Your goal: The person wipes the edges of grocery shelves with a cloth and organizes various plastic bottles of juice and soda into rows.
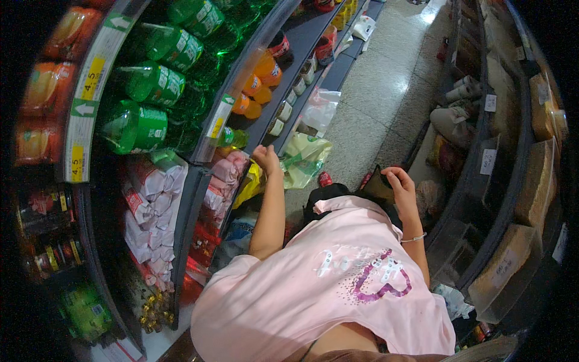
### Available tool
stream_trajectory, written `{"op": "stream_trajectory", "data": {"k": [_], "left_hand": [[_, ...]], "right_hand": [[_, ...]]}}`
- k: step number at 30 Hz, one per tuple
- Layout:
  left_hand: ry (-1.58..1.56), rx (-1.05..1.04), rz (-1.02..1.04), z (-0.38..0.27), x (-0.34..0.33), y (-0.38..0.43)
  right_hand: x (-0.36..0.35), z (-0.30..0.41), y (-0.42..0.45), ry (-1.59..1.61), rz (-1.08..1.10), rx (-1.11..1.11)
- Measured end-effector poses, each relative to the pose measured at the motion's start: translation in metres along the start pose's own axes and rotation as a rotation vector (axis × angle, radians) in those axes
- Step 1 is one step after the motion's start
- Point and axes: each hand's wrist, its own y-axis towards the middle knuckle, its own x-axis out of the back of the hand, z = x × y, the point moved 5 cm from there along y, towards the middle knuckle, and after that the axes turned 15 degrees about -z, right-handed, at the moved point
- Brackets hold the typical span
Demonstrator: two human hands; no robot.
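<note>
My left hand [267, 159] is raised at the edge of a dark shelf, its fingers curled; whether it holds something cannot be told. Close to it are a green soda bottle [233, 137] lying on the shelf and small white-labelled jars [276, 126]. Beside that wrist hangs a pale green plastic bag [305, 158], with a yellow bag [251, 183] below the hand. My right hand [400, 178], a bracelet on its wrist, is loosely bent over a dark item near the right shelving, with nothing seen in its fingers. Orange soda bottles [267, 70] stand farther along the left shelf.
Large green soda bottles [147, 81] fill the upper left shelf, above white-and-pink wrapped packs [151, 217]. Shelving with clear bins [509, 271] lines the right side. A tiled aisle floor [375, 90] runs between the shelves. White bundles [463, 88] lie low on the right.
</note>
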Motion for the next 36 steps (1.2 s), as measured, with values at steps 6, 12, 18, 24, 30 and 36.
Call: {"op": "stream_trajectory", "data": {"k": [6, 12, 18, 24, 30, 36], "left_hand": [[-0.079, 0.385, 0.857, -0.053, -0.017, -0.081], [-0.285, 0.650, 1.453, -0.113, -0.002, -0.170], [-0.486, 1.077, 1.418, -0.121, -0.008, -0.184], [-0.755, 1.202, 1.332, -0.082, -0.002, -0.135], [-0.296, 0.836, 0.986, -0.070, 0.004, -0.112], [-0.350, 0.966, 0.866, -0.025, -0.020, -0.086]], "right_hand": [[-0.030, 0.046, -0.003, 0.038, 0.035, 0.087], [-0.083, 0.119, -0.042, -0.238, 0.385, 0.640], [-0.047, 0.030, -0.018, 0.024, 0.168, 0.082], [-0.012, 0.012, -0.017, 0.153, 0.012, -0.024], [-0.030, 0.000, -0.009, 0.201, 0.071, -0.062], [-0.090, 0.000, -0.008, 0.166, 0.266, -0.160]]}}
